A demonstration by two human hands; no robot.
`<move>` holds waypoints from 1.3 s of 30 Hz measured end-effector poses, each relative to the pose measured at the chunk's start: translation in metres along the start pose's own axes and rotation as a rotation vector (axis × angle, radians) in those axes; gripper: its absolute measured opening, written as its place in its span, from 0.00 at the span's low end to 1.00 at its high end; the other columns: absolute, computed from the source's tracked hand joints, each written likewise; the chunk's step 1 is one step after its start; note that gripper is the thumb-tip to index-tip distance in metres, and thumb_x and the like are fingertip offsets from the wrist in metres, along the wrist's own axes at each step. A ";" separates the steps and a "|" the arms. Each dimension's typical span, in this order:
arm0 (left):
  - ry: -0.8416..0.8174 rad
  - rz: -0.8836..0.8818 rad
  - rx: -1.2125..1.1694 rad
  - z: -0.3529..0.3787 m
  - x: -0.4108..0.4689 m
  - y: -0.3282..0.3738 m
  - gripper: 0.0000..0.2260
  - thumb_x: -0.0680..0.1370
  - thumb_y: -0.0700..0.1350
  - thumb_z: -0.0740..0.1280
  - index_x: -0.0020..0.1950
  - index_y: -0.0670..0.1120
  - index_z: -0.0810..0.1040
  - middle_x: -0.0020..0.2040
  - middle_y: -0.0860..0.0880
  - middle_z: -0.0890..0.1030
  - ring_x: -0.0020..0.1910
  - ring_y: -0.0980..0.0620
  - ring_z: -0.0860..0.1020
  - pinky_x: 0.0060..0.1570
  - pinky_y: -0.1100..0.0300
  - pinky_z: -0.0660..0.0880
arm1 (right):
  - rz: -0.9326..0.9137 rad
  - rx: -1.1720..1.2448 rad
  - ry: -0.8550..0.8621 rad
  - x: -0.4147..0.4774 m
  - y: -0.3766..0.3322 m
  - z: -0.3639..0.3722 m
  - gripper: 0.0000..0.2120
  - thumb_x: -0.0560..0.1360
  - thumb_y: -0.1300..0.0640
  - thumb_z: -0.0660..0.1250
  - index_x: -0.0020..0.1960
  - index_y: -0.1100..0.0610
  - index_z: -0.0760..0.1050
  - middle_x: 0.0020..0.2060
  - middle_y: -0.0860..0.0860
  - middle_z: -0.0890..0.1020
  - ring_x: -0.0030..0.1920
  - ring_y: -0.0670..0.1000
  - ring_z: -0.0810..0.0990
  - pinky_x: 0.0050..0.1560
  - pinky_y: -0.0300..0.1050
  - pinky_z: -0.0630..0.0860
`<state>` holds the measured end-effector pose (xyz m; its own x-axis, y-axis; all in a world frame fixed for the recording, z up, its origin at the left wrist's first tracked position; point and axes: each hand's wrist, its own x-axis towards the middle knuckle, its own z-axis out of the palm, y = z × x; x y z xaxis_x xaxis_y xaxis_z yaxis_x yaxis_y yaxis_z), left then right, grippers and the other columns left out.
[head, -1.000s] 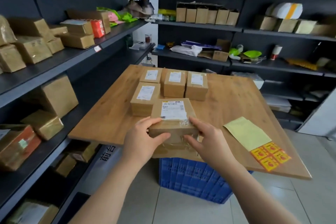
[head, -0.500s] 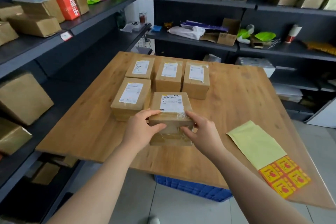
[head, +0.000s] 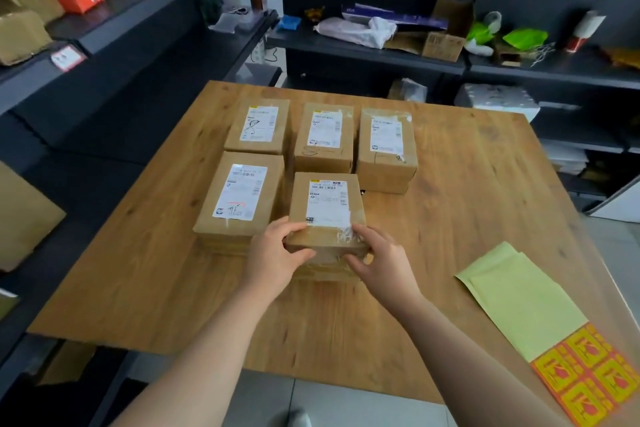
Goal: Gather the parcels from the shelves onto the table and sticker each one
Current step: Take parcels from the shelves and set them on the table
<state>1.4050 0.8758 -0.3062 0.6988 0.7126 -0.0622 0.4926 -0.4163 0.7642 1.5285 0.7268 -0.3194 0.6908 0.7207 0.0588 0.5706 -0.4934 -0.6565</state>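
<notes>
Dark shelves (head: 363, 54) are lining two sides of a stockroom, with brown boxes (head: 20, 35) sitting on the left run. Between them a wooden desk (head: 467, 218) is carrying five taped cardboard parcels. Three are forming a back row (head: 323, 135) toward the far edge, and a fourth parcel (head: 240, 198) is lying in front of them on the left. At the desk's near right corner an orange-and-yellow sticker sheet (head: 588, 374) is lying against pale green paper (head: 519, 298). No sticker is showing on any parcel top.

The fifth parcel (head: 327, 208), label up, is sitting just beside the fourth near the desk's middle. The left hand (head: 277, 250) is gripping its near left corner, and the right hand (head: 377, 253) is pinching its near right corner, fingers curling over the taped top. Whether it is resting fully on the desk cannot be told. The box is looking stiff and light enough for a two-corner hold. Its glossy tape is likely proving slippery, so the bare cardboard sides are probably offering the surer grip.
</notes>
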 end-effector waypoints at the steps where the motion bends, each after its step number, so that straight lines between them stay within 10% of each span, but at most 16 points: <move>1: -0.004 -0.004 0.010 0.002 0.002 -0.003 0.23 0.67 0.45 0.78 0.61 0.52 0.79 0.68 0.50 0.73 0.63 0.51 0.74 0.63 0.61 0.67 | 0.005 -0.001 -0.002 0.002 0.002 0.003 0.25 0.70 0.54 0.72 0.67 0.53 0.72 0.59 0.49 0.78 0.54 0.48 0.77 0.56 0.42 0.74; 15: -0.039 -0.027 0.176 0.019 0.002 -0.022 0.24 0.73 0.48 0.72 0.68 0.50 0.73 0.72 0.49 0.68 0.68 0.52 0.69 0.66 0.60 0.65 | -0.024 -0.131 -0.181 0.018 0.022 0.013 0.28 0.72 0.46 0.70 0.70 0.49 0.67 0.69 0.50 0.67 0.62 0.53 0.74 0.59 0.46 0.74; 27: 0.394 0.074 0.408 -0.008 -0.087 0.029 0.22 0.77 0.57 0.58 0.65 0.46 0.76 0.64 0.47 0.77 0.62 0.47 0.74 0.63 0.51 0.70 | -0.727 -0.234 -0.038 0.007 -0.013 -0.027 0.19 0.74 0.47 0.64 0.61 0.56 0.76 0.62 0.56 0.77 0.64 0.59 0.74 0.65 0.55 0.69; 39: 0.779 -0.246 0.636 -0.058 -0.274 0.015 0.21 0.77 0.57 0.59 0.65 0.48 0.77 0.65 0.49 0.76 0.65 0.48 0.72 0.69 0.47 0.63 | -1.252 -0.009 -0.241 -0.082 -0.126 0.013 0.21 0.76 0.45 0.62 0.64 0.54 0.76 0.64 0.53 0.77 0.68 0.55 0.71 0.71 0.53 0.64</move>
<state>1.1911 0.7072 -0.2407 0.1238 0.8917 0.4354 0.9176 -0.2700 0.2919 1.3943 0.7364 -0.2512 -0.4162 0.7636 0.4938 0.7751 0.5818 -0.2464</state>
